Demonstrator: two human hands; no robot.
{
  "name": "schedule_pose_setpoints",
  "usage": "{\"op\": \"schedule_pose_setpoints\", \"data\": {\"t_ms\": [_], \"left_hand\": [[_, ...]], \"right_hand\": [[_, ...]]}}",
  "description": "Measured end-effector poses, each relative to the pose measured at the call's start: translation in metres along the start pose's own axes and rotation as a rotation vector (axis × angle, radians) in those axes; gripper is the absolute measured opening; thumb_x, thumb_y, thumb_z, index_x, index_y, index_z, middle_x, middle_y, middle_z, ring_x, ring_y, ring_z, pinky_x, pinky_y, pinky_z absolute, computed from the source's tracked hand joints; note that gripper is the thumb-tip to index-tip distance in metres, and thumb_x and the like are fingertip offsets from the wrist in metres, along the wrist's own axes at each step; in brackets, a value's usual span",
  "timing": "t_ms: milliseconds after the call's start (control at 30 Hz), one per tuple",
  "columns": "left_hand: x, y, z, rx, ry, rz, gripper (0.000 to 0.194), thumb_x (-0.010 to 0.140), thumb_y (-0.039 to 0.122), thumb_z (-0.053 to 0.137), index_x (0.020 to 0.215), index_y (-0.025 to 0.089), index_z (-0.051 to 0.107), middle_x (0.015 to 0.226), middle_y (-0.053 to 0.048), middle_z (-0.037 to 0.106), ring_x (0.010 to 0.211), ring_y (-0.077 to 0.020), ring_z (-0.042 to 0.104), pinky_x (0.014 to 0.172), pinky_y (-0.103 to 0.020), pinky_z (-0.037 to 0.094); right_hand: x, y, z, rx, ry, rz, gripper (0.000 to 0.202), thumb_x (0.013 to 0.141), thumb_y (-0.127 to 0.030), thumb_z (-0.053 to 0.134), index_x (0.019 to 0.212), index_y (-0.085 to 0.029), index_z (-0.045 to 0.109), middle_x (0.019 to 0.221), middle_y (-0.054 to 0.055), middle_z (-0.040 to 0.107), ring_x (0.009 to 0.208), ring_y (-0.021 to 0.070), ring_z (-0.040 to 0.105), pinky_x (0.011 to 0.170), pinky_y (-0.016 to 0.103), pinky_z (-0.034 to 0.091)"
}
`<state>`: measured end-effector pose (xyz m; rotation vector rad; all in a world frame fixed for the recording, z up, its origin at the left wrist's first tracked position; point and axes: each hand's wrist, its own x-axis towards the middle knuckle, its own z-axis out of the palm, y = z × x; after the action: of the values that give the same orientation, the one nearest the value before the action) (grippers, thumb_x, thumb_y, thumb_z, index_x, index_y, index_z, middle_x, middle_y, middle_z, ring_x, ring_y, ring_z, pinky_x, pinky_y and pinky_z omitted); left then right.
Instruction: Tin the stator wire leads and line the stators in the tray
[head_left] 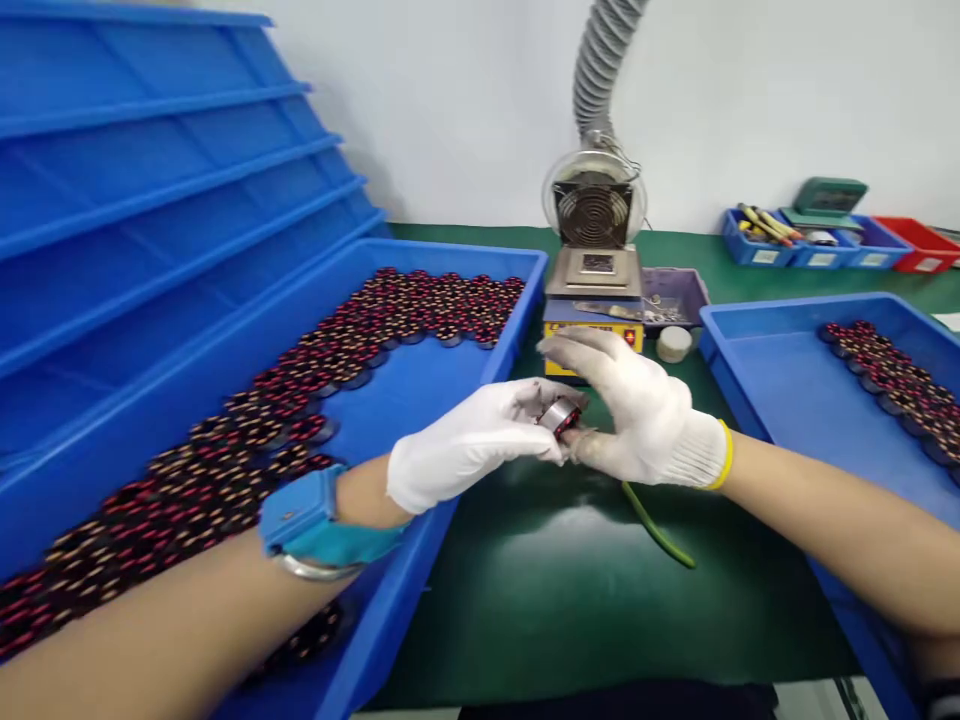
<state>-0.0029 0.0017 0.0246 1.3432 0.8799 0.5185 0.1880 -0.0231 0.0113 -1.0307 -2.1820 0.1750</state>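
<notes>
My left hand [491, 430], in a white glove, holds a small round part [559, 416] with a silvery rim and a dark and red inside. My right hand [630, 405], in a white knit glove with a yellow cuff edge, is beside it; its thumb side touches the part's lower right, while the other fingers are raised and apart from the thumb. Both hands are above the green mat [585, 600]. A thin green stick [660, 530] slants down from under my right hand.
Many dark round parts fill much of the left blue tray [405, 600]; rows of them lie in the right blue tray [795, 380]. Behind my hands stand a solder pot [592, 275], a purple bin [675, 285] and a white round container [673, 344]. Small bins [757, 250] line the back right.
</notes>
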Motion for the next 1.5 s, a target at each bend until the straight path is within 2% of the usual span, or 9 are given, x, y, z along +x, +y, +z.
{"op": "schedule_pose_setpoints", "data": {"t_ms": [167, 333, 433, 667, 933, 1033, 1200, 1400, 1500], "left_hand": [[0.009, -0.013, 0.0, 0.062, -0.05, -0.018, 0.01, 0.064, 0.023, 0.068, 0.067, 0.016, 0.061, 0.071, -0.003, 0.06, 0.069, -0.0171, 0.056, 0.063, -0.031, 0.049], [0.006, -0.017, 0.005, -0.016, 0.167, 0.04, 0.047, 0.061, 0.024, 0.079, 0.102, 0.015, 0.06, 0.086, -0.003, 0.067, 0.075, -0.017, 0.063, 0.072, -0.033, 0.053], [0.008, -0.021, 0.008, 0.069, 0.343, 0.186, 0.063, 0.061, 0.025, 0.081, 0.118, 0.015, 0.055, 0.111, -0.009, 0.066, 0.087, -0.0192, 0.066, 0.079, -0.035, 0.055], [0.005, -0.029, 0.008, 0.296, 0.296, 0.27, 0.066, 0.07, 0.025, 0.073, 0.133, 0.018, 0.053, 0.114, -0.008, 0.067, 0.099, -0.0226, 0.065, 0.088, -0.039, 0.055], [0.004, -0.028, 0.008, 0.164, 0.161, 0.044, 0.077, 0.065, 0.02, 0.077, 0.136, 0.019, 0.048, 0.081, 0.002, 0.062, 0.08, -0.0162, 0.064, 0.077, -0.032, 0.054], [0.006, -0.026, 0.006, 0.092, 0.128, 0.001, 0.076, 0.062, 0.019, 0.08, 0.132, 0.02, 0.05, 0.081, 0.003, 0.063, 0.081, -0.016, 0.065, 0.077, -0.031, 0.054], [0.008, -0.02, 0.001, -0.119, 0.16, -0.03, 0.043, 0.064, 0.021, 0.077, 0.103, 0.013, 0.059, 0.076, -0.003, 0.069, 0.071, -0.0161, 0.067, 0.066, -0.027, 0.054], [0.011, -0.022, -0.003, -0.158, 0.334, 0.059, 0.044, 0.065, 0.031, 0.08, 0.1, 0.013, 0.061, 0.069, 0.0, 0.064, 0.05, -0.0068, 0.053, 0.04, -0.016, 0.034], [0.013, -0.021, -0.001, -0.241, 0.354, 0.095, 0.052, 0.064, 0.027, 0.08, 0.109, 0.012, 0.06, 0.076, -0.001, 0.065, 0.056, -0.0073, 0.055, 0.045, -0.017, 0.04]], "right_hand": [[0.002, 0.004, -0.001, 0.057, -0.192, -0.004, 0.042, 0.075, -0.018, 0.063, 0.116, -0.021, 0.064, 0.132, 0.008, 0.057, 0.117, 0.0241, 0.057, 0.095, 0.037, 0.05], [0.003, 0.004, 0.008, 0.261, 0.018, 0.329, 0.019, 0.075, -0.018, 0.065, 0.094, -0.02, 0.068, 0.108, 0.003, 0.066, 0.1, 0.0197, 0.064, 0.087, 0.032, 0.052], [0.003, 0.005, 0.011, 0.297, 0.057, 0.393, 0.011, 0.075, -0.017, 0.067, 0.086, -0.018, 0.067, 0.095, 0.003, 0.067, 0.091, 0.0176, 0.065, 0.082, 0.03, 0.053], [-0.002, 0.003, 0.011, 0.229, -0.018, 0.36, 0.038, 0.07, -0.011, 0.067, 0.107, -0.017, 0.067, 0.107, 0.004, 0.067, 0.098, 0.0205, 0.064, 0.088, 0.035, 0.054], [0.003, 0.004, 0.012, 0.658, -0.126, 0.733, 0.08, 0.064, -0.024, 0.082, 0.137, -0.021, 0.05, 0.105, 0.006, 0.068, 0.073, 0.0178, 0.068, 0.059, 0.029, 0.059], [0.007, 0.002, 0.013, 0.719, -0.074, 0.852, 0.08, 0.064, -0.025, 0.083, 0.136, -0.016, 0.049, 0.099, 0.006, 0.069, 0.074, 0.0178, 0.068, 0.062, 0.029, 0.059], [0.008, 0.006, 0.012, 0.836, 0.043, 0.789, 0.045, 0.093, -0.041, 0.052, 0.128, -0.012, 0.054, 0.092, 0.007, 0.068, 0.082, 0.0162, 0.067, 0.074, 0.03, 0.057], [0.0, 0.006, 0.02, 0.749, -0.308, 0.712, 0.039, 0.077, -0.025, 0.068, 0.115, -0.02, 0.062, 0.086, 0.001, 0.067, 0.077, 0.0152, 0.064, 0.067, 0.026, 0.052], [-0.002, 0.002, 0.03, 0.807, -0.301, 0.699, 0.041, 0.071, -0.02, 0.071, 0.111, -0.019, 0.061, 0.096, 0.002, 0.067, 0.084, 0.0162, 0.065, 0.067, 0.024, 0.052]]}}
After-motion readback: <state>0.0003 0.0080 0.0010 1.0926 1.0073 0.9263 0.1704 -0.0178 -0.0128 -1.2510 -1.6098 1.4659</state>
